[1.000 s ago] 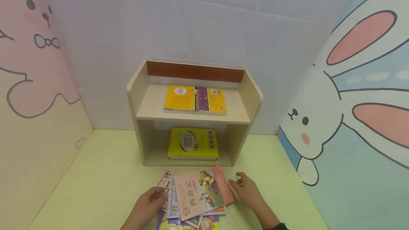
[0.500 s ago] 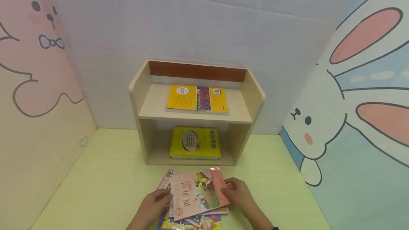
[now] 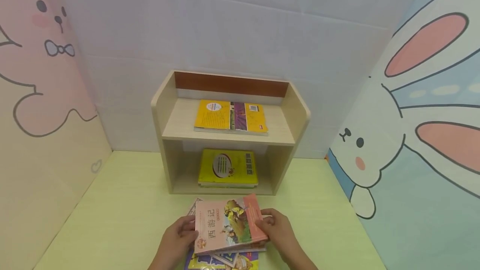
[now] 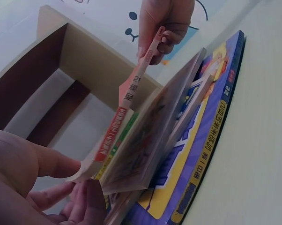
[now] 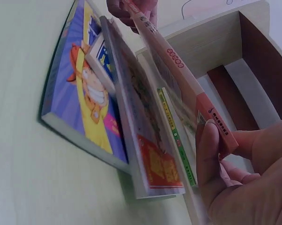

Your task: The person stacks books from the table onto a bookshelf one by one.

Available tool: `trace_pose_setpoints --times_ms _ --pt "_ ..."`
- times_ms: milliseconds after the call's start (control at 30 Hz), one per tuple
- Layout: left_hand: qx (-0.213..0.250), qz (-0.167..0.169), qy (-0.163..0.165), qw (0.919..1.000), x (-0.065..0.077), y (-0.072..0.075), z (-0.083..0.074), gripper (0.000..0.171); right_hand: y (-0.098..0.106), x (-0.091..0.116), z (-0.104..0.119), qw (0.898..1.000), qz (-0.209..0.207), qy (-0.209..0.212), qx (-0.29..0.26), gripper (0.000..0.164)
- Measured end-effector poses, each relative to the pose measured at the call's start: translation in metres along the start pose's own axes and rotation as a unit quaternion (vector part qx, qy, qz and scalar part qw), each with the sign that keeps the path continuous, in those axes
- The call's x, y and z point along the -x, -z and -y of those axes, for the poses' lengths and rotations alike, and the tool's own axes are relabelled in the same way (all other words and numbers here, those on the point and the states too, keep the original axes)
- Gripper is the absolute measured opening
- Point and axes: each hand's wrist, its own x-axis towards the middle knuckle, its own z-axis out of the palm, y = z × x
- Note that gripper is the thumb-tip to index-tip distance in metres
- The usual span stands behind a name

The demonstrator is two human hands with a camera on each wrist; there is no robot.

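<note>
A pink picture book (image 3: 225,222) with Chinese lettering on its cover is lifted above a loose pile of other books. My left hand (image 3: 175,238) pinches its left edge, while my right hand (image 3: 280,236) grips the right edge, thumb on the cover. Both wrist views show a gap between the raised book's spine (image 5: 181,68) and the books under it. Lowest in the pile lies a purple and yellow book (image 4: 202,145). Another book (image 5: 136,117) with a red patch lies over it, with a smaller white-edged book (image 5: 100,61) partly showing between them.
Just behind the pile stands a small two-tier wooden shelf (image 3: 228,139). On its upper board lies a yellow and purple book (image 3: 215,116); yellow-green books (image 3: 240,168) are stacked below. The pale yellow tabletop (image 3: 123,216) meets cartoon-printed walls on both sides.
The right hand has come in from beside the pink book and taken its right edge. Both hands now hold the book, which has shifted left and risen off the pile, turning straighter.
</note>
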Motion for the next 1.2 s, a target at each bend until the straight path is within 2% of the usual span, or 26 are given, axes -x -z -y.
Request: trace_pose_setpoints --times_ms 100,267,467,633,800,933,1033,1200 --pt "0.014 -0.008 -0.008 0.9998 0.002 0.003 -0.006 0.054 0.002 0.001 0.004 1.0 0.002 -0.004 -0.01 0.041" --pt "0.058 -0.006 0.005 0.9983 0.003 0.012 -0.019 0.054 0.009 0.002 0.017 0.999 0.02 -0.016 -0.048 0.041" --pt "0.114 0.044 0.011 0.9925 0.007 0.033 -0.05 0.056 0.023 0.007 0.049 0.994 0.064 -0.022 -0.085 0.045" --pt "0.114 0.083 -0.015 0.9899 0.013 0.051 -0.089 0.059 0.035 0.012 0.08 0.99 0.103 -0.008 -0.098 0.048" --pt "0.101 0.123 -0.066 0.9851 0.015 0.066 -0.126 0.061 0.046 0.015 0.109 0.988 0.123 0.013 -0.09 0.045" --pt "0.084 0.149 -0.103 0.9799 0.015 0.077 -0.148 0.061 0.053 0.017 0.133 0.987 0.133 0.025 -0.082 0.042" --pt "0.069 0.164 -0.124 0.9763 0.015 0.083 -0.164 0.063 0.058 0.018 0.147 0.988 0.136 0.028 -0.073 0.042" --pt "0.035 0.163 -0.14 0.976 0.015 0.09 -0.187 0.065 0.063 0.017 0.166 0.988 0.136 0.036 -0.06 0.044"
